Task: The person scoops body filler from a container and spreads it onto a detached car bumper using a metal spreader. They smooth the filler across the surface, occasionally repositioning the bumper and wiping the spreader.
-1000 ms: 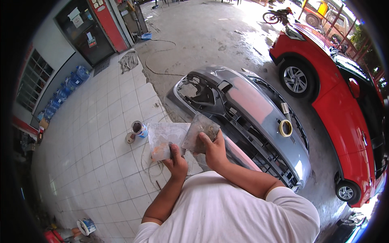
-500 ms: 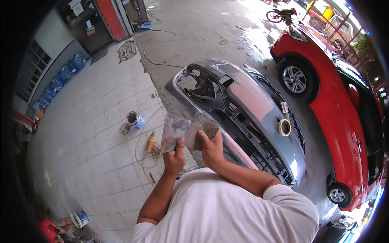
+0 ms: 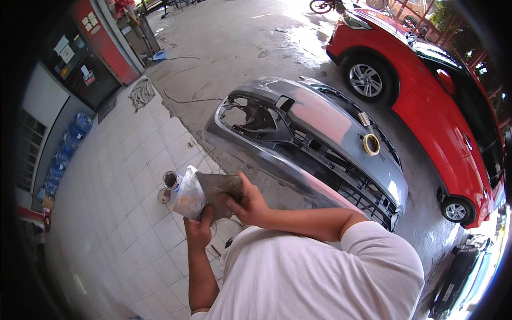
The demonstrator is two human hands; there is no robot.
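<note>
My left hand (image 3: 199,230) grips a flat metal putty spreader (image 3: 188,196), pale and smeared with filler, its thumb on the face. In my right hand (image 3: 250,205) is a second, darker putty spreader (image 3: 223,184), which overlaps or touches the first along its edge. Just beyond the left spreader, on the tiles, stands an open can (image 3: 171,180) with dark contents, partly hidden. A round lid (image 3: 164,196) lies beside it. Ahead and to the right rests a grey car bumper (image 3: 386,173) with pink patches; a roll of masking tape (image 3: 365,144) sits on it.
A small pale block (image 3: 364,118) lies on the bumper near the tape. Behind it stands a red car (image 3: 426,109). A hose (image 3: 166,88) and a bunched cloth (image 3: 141,95) lie on the floor. Blue water bottles (image 3: 64,152) line the left wall.
Both hands and spreaders have moved left and closer over the can, and the spreaders are tilted differently. The view has turned right; the yellow tool on the tiles no longer shows.
</note>
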